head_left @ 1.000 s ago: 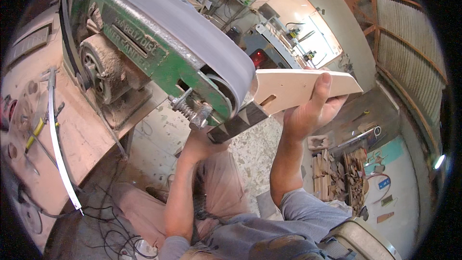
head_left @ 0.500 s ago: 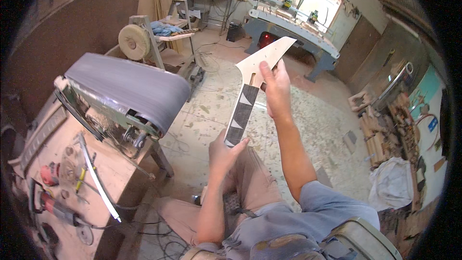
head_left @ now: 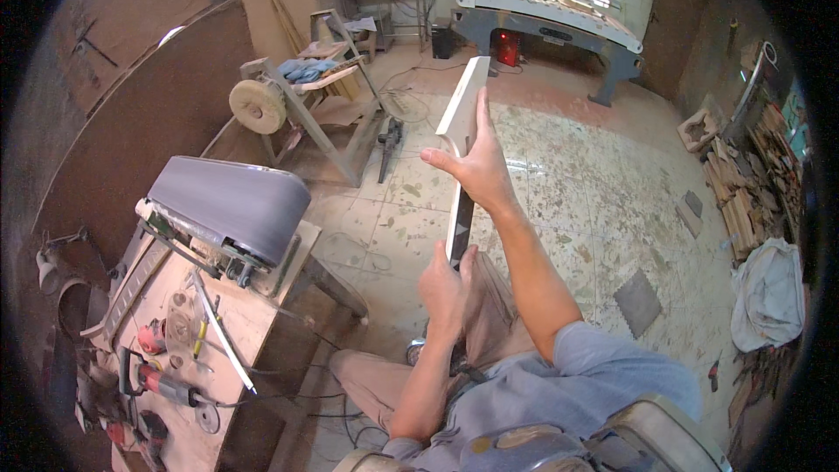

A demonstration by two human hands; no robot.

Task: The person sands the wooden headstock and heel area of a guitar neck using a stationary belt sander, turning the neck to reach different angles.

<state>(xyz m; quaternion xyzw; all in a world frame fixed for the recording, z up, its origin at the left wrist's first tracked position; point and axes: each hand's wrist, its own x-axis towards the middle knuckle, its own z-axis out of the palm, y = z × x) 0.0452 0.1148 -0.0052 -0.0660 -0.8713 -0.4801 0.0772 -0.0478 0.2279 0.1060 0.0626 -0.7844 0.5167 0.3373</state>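
Far beyond both hands, along the back wall, stands the long grey machine, the largest thing about. Nearer, to the left of the left hand, comes the workbench, and on its far end sits the belt sander, well apart from both hands; one second ago the sander's rounded belt end was right at the wood. Past the sander, ahead and left of the hands, is a pale buffing wheel.

Between the hands is the guitar neck, slanting up and away from the person. Half a second ago the headstock's broad face and several pale inlays showed; now the neck is turned nearly edge-on, with a strip of dark fretboard and a pale inlay visible just above the left hand. Its lower end lies in the left hand, which grips it between thumb and fingers. The right hand rests farther up, by the base of the headstock, spread out: fingers straight along the headstock's right side, thumb stuck out leftward across the edge, where earlier it lay on the face.

On the bench, left of the left hand, lie a red power tool and a slim white strip.
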